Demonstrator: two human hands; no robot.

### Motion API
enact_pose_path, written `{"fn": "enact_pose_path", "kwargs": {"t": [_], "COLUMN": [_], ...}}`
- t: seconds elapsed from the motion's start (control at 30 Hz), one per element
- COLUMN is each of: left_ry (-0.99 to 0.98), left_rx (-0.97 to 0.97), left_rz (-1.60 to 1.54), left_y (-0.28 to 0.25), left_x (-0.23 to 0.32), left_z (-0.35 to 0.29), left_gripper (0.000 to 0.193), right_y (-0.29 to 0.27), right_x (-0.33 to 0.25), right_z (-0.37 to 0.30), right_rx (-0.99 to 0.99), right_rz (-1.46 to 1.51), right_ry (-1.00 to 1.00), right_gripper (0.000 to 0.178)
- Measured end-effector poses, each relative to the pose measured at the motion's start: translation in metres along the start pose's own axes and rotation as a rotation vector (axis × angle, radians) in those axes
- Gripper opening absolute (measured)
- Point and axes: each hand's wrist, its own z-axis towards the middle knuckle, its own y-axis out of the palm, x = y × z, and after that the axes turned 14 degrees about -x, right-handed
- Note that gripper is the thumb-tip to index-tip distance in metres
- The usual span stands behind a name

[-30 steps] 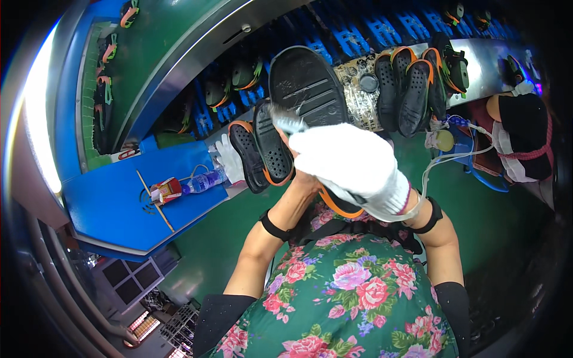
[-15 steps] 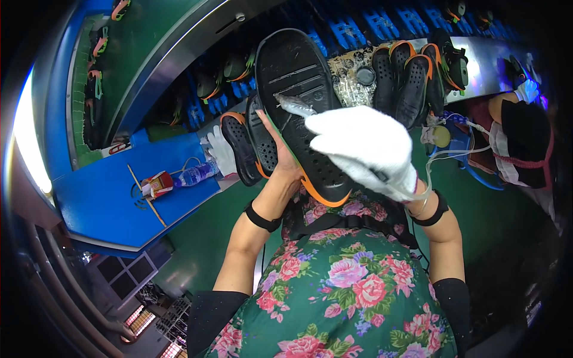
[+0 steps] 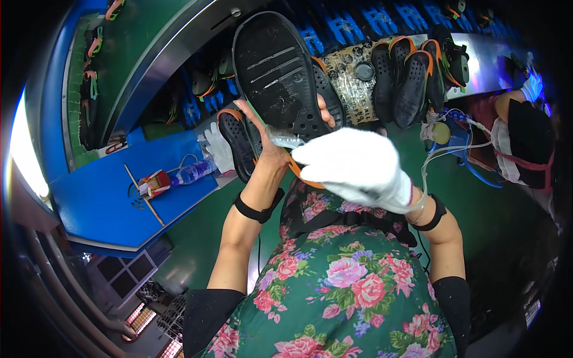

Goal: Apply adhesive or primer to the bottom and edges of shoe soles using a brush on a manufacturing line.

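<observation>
Blue bench top (image 3: pixel 101 203) at far left carries a thin stick (image 3: pixel 143 194), a small red packet (image 3: pixel 154 182) and a plastic bottle (image 3: pixel 192 173); a spare white glove (image 3: pixel 219 154) lies at its right end. Next to that, 2 black shoes with orange rims (image 3: pixel 239 143) wait sole-up.

Left hand (image 3: pixel 268 146), bare, is closed around a black shoe (image 3: pixel 280 71), thumb on the near edge and fingers behind, holding it raised with the grooved sole facing the camera. Right hand (image 3: pixel 358 170), in a white glove, presses a scrap of clear film (image 3: pixel 283 140) against the shoe's heel end; how its fingers curl under the glove I cannot tell. Further right, several more black shoes (image 3: pixel 412 71) stand in a row on the metal ledge (image 3: pixel 483 53), and another person (image 3: pixel 519 131) works at the far edge.

Judging by the row, this shoe is mid-wipe, with many handled or waiting; which is which is unclear.

Against 0.5 s ago, the shoe sits slightly higher and more upright, and the gloved hand has slid lower toward the heel.
</observation>
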Motion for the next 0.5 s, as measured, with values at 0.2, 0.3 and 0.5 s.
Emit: {"fn": "enact_pose_path", "kwargs": {"t": [0.2,0.3,0.5], "left_ry": [0.055,0.093,0.083], "left_rx": [0.02,-0.007,0.084], "left_rz": [0.05,0.014,0.176], "left_y": [-0.001,-0.003,-0.008], "left_x": [0.009,0.009,0.018], "left_z": [0.007,0.01,0.011], "left_gripper": [0.132,0.133,0.132], "right_y": [-0.011,-0.004,-0.008], "right_x": [-0.004,-0.005,-0.003], "right_z": [0.008,0.006,0.004], "right_rx": [0.013,0.045,0.073], "right_rz": [-0.172,-0.041,-0.054], "right_ry": [-0.048,-0.062,0.005], "right_gripper": [0.032,0.032,0.033]}}
